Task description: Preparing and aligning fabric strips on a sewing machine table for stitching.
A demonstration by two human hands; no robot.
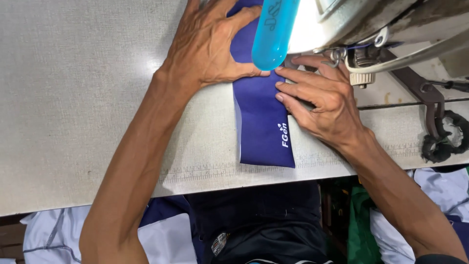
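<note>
Both forearms are bare from elbow to wrist. The left hand [207, 46] and right hand [325, 100] wear no gloves, rings or watch. A dark sleeve edge shows at the right elbow. Dark clothing covers the lap.

Deep blue fabric strip [261, 117] with small white print near its near end, pale grey speckled table [73, 98], translucent turquoise tube [273, 32] at the far side, off-white sewing machine [371, 24] at far right, black ring [447, 137] on the right, white and navy cloth [166, 234] at the near edge, green cloth [361, 230] near right
</note>
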